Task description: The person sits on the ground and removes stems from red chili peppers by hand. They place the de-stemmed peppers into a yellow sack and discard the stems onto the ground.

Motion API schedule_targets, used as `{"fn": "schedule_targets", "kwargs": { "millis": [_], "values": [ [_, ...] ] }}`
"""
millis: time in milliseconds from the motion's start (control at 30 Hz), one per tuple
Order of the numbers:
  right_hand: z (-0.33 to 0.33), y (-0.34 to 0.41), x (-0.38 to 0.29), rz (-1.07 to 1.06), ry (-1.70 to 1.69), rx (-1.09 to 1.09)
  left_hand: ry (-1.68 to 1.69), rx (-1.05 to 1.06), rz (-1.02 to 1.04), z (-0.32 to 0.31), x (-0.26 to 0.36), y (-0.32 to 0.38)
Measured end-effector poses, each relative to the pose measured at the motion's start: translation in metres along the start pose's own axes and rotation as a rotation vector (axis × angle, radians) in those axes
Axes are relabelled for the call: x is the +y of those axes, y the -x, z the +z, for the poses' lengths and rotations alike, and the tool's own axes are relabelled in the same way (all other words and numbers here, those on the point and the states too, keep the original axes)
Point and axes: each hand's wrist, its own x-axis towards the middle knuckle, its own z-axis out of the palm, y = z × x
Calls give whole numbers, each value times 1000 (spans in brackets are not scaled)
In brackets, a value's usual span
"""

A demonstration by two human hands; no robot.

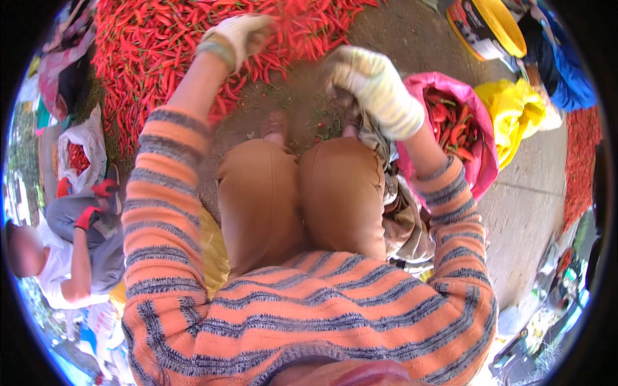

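Observation:
Fresh red chilli peppers point(159, 53) lie in a broad heap on the ground before me. Over the heap's near edge is my left hand point(241, 38), in a white knitted glove with a greenish cuff. Its fingers curl and are blurred, so I cannot make out a pepper in them. My right hand point(372, 87), in a pale striped glove with darkened fingers, hangs bent above bare ground, left of a pink woven sack point(485, 140). Larger red peppers point(451, 125) show in the sack's mouth. Whether that hand holds anything is hidden by its curled fingers.
A yellow bucket point(512, 29) lies tilted at upper right, near a yellow sack point(512, 116). Crumpled cloth point(410, 227) lies beside my right leg. At left sits a person point(72, 255) in red gloves, near a white sack point(99, 159) of peppers.

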Motion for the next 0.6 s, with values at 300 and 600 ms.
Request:
{"fn": "schedule_targets", "kwargs": {
  "millis": [300, 600],
  "values": [
    [1, -43, 59, -141, 306, 213, -175, -269, 171, 16, -18, 38],
    [4, -21, 50, 39, 257, 175, -555, -361, 254, 29, -29, 44]
  ]
}}
